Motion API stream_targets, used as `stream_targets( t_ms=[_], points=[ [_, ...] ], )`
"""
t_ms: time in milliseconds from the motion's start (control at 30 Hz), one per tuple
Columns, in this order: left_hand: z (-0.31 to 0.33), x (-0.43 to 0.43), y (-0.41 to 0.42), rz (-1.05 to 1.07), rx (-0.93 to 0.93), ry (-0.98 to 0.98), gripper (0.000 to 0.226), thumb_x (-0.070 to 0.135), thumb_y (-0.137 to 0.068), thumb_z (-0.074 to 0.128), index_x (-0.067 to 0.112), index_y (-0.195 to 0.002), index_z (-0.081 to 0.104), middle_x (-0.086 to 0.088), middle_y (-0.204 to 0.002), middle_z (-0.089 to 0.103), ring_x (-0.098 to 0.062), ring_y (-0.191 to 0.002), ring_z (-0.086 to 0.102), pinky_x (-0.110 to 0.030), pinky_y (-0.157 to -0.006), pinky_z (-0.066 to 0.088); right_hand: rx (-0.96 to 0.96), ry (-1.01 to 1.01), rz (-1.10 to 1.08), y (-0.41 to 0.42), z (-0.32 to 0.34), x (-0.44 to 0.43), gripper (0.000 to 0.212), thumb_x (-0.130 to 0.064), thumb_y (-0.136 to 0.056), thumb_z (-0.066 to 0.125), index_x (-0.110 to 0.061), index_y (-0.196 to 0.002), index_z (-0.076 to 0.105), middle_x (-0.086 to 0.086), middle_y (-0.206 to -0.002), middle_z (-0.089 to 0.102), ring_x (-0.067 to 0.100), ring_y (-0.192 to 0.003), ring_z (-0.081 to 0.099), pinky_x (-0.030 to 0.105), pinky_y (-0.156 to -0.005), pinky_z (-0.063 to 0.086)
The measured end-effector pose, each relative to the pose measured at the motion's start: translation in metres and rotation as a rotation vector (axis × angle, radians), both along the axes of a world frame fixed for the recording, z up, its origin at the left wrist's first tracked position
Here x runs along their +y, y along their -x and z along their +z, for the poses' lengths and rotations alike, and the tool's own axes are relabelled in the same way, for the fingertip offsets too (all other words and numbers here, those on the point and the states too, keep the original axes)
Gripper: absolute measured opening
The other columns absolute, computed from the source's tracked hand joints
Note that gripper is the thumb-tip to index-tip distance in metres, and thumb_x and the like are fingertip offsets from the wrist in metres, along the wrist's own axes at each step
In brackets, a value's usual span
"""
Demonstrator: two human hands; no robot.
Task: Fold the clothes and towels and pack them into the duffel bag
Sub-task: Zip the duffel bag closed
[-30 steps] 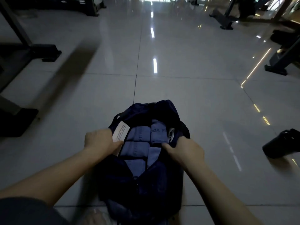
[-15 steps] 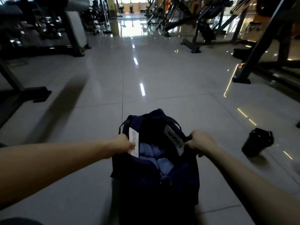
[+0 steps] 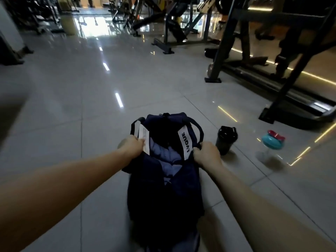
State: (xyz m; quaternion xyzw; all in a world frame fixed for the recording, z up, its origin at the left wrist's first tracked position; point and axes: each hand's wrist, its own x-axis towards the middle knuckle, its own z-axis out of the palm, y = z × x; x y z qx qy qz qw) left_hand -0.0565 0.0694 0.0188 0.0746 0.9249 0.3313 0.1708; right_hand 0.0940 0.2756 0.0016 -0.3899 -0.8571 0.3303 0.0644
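A dark navy duffel bag (image 3: 163, 197) lies lengthwise on the tiled floor in front of me, its top open. Folded blue-grey cloth (image 3: 169, 157) shows inside the opening. My left hand (image 3: 131, 146) grips the bag's left edge beside a white paper tag (image 3: 144, 140). My right hand (image 3: 206, 154) grips the right edge by the carry strap, next to a white label reading LVQUE (image 3: 187, 142). Both hands hold the sides apart. The rest of the bag's contents are hidden.
A black shaker bottle (image 3: 225, 140) stands on the floor just right of the bag. A teal bottle with a red lid (image 3: 272, 142) is farther right. Gym machine frames (image 3: 272, 70) fill the right and back. A dark machine base (image 3: 11, 59) sits at far left.
My view has lifted and turned right, bringing the gym machines and both bottles into sight. My hands have moved from over the cloth to the bag's two edges and hold there.
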Motion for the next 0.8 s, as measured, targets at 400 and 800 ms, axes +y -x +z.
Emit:
stream_targets(
  t_ms=[400, 800],
  points=[
    [-0.039, 0.008, 0.029, -0.066, -0.175, 0.001, 0.012, 0.004, -0.090, 0.063, 0.002, -0.079, 0.068, -0.020, -0.078, 0.071, -0.026, -0.065, 0.061, -0.030, -0.062, 0.053, -0.245, 0.387, 0.287, 0.003, 0.008, 0.056, 0.039, -0.045, -0.092, 0.068, -0.008, -0.080, 0.065, 0.018, -0.083, 0.074, 0.023, -0.066, 0.068, 0.030, -0.063, 0.046],
    [-0.052, -0.032, -0.046, -0.728, 0.291, 0.222, 0.079, 0.097, -0.065, 0.048, 0.037, -0.115, 0.061, 0.022, -0.123, 0.047, -0.001, -0.113, 0.045, -0.021, -0.095, 0.041, -0.424, -0.429, 0.188, 0.053, -0.056, 0.236, 0.114, -0.043, -0.074, 0.084, -0.031, -0.158, 0.008, 0.012, -0.163, 0.009, 0.039, -0.144, 0.022, 0.054, -0.108, 0.034]
  ],
)
